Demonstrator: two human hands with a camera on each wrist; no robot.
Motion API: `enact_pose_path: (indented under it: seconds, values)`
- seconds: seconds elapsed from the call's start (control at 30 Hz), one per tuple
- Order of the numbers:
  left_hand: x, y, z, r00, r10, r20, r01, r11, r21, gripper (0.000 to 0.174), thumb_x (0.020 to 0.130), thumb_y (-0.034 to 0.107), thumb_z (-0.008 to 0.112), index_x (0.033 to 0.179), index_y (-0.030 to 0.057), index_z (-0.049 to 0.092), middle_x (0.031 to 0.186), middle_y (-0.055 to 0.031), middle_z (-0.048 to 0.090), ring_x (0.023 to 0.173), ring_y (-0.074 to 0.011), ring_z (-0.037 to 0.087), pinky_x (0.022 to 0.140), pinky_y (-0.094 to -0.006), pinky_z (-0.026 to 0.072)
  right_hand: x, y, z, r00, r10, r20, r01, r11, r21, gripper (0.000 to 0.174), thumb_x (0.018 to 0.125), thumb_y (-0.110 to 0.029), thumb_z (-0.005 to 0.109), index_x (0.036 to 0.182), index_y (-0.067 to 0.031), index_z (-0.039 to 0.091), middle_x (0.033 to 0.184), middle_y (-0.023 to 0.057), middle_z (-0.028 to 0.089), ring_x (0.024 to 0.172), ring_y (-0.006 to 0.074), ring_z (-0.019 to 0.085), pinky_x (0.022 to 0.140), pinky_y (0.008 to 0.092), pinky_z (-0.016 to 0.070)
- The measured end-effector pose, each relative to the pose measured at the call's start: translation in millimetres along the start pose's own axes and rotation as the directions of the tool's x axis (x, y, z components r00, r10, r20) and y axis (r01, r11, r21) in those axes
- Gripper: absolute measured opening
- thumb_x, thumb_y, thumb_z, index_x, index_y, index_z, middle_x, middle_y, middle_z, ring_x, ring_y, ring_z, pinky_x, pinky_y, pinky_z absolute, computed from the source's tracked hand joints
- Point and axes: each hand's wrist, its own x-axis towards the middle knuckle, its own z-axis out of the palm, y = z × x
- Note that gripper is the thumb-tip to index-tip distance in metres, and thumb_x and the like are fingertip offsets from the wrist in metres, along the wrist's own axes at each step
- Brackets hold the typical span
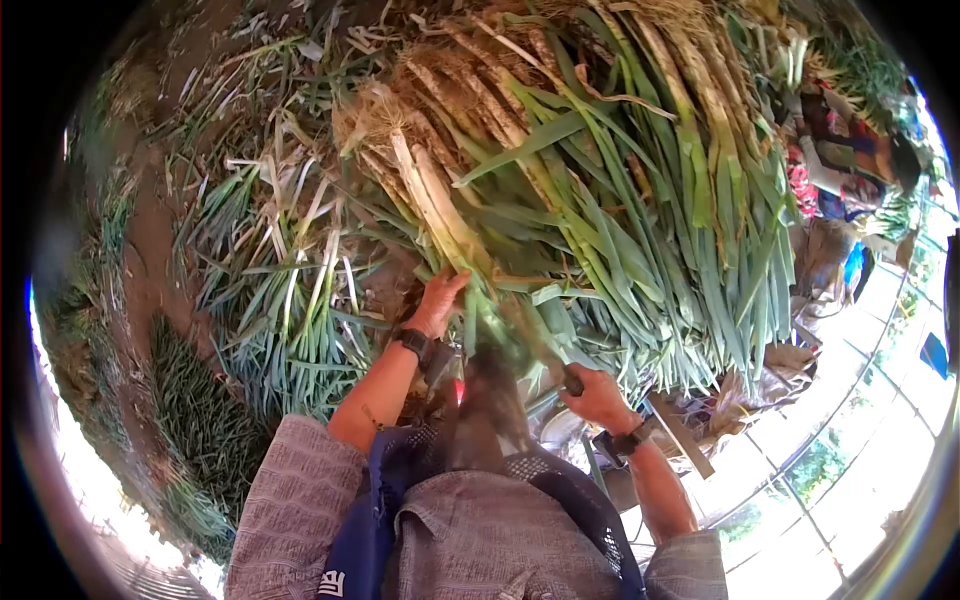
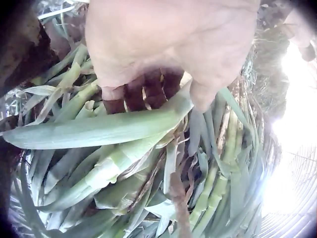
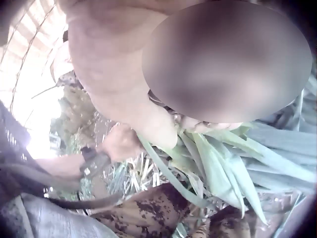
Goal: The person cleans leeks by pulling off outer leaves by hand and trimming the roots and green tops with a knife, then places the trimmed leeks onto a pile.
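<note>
My left hand (image 1: 440, 303) grips a few leeks (image 1: 440, 215) around their green upper part, roots pointing away from me. Seen from the left wrist, the fingers (image 2: 133, 96) curl around the stalks below a broad flat leaf (image 2: 99, 130). My right hand (image 1: 602, 400) holds a knife by its dark handle (image 1: 572, 380). The blade, blurred in the head view, reaches toward the leaves of the held leeks. In the right wrist view, cut-looking leaf ends (image 3: 218, 171) hang below the right hand (image 3: 114, 64), and a blurred oval covers much of the picture.
A large pile of leeks (image 1: 640, 190) lies ahead and to the right. Looser leeks and trimmings (image 1: 300, 270) cover the ground at left, beside bare soil (image 1: 150, 260). Other people (image 1: 850, 160) are at the far right. A wooden strip (image 1: 682, 436) juts out near the right forearm.
</note>
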Motion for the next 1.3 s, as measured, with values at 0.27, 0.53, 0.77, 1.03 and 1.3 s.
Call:
enact_pose_path:
  seconds: [0.27, 0.53, 0.77, 1.03, 1.3]
  values:
    - [17, -10, 1, 0.985, -0.051, -0.162, 0.061, 0.996, 0.059, 0.068, 0.094, 0.045, 0.06, 0.146, 0.0082, 0.037, 0.148, -0.0107, 0.035, 0.134, -0.0319, 0.037, 0.104, -0.0532, 0.0374, 7, 0, 18, 0.998, 0.016, -0.062, -0.027, 0.986, -0.166, 0.027, 0.08, -0.024, 0.061, 0.104, -0.0125, 0.058, 0.086, 0.02, 0.067, 0.084, 0.0429, 0.063, 0.074, 0.0543, 0.0479]
    - [29, -30, -30, 0.984, -0.101, -0.149, 0.064, 0.971, -0.231, 0.045, 0.095, 0.043, 0.061, 0.124, 0.009, 0.055, 0.113, -0.0069, 0.062, 0.096, -0.0263, 0.061, 0.085, -0.0502, 0.0508, 35, -21, 16, 0.994, -0.101, 0.045, 0.108, 0.975, -0.197, 0.032, 0.079, -0.026, 0.061, 0.108, -0.0125, 0.059, 0.086, 0.0196, 0.068, 0.084, 0.0425, 0.064, 0.077, 0.0521, 0.0491]
    - [5, -13, -15, 0.994, -0.006, -0.106, -0.034, 0.927, -0.373, 0.044, 0.101, 0.045, 0.043, 0.126, 0.0092, 0.051, 0.112, -0.011, 0.063, 0.098, -0.026, 0.061, 0.086, -0.0427, 0.0491, 44, -38, 17, 0.993, -0.092, 0.077, 0.103, 0.982, -0.156, 0.031, 0.079, -0.027, 0.062, 0.106, -0.0127, 0.06, 0.085, 0.0186, 0.068, 0.083, 0.0422, 0.064, 0.076, 0.0523, 0.0493]
    - [7, -2, -25, 0.994, -0.073, -0.085, 0.038, 0.934, -0.354, 0.053, 0.102, 0.053, 0.033, 0.123, 0.0081, 0.051, 0.11, -0.0121, 0.063, 0.1, -0.0253, 0.058, 0.09, -0.0416, 0.0464, 65, -54, 27, 0.996, -0.06, 0.072, 0.075, 0.97, -0.231, 0.037, 0.079, -0.031, 0.067, 0.11, -0.0135, 0.06, 0.089, 0.0194, 0.068, 0.086, 0.0423, 0.064, 0.078, 0.0517, 0.0499]
    - [1, 8, -18, 0.997, -0.018, -0.079, -0.01, 0.943, -0.334, 0.058, 0.102, 0.057, 0.028, 0.127, 0.0103, 0.051, 0.108, -0.0063, 0.06, 0.1, -0.0235, 0.058, 0.089, -0.0399, 0.0472, 73, -73, 6, 0.988, -0.118, 0.099, 0.139, 0.96, -0.242, 0.052, 0.078, -0.034, 0.069, 0.123, -0.0102, 0.059, 0.092, 0.0183, 0.069, 0.088, 0.0391, 0.065, 0.08, 0.0497, 0.051]
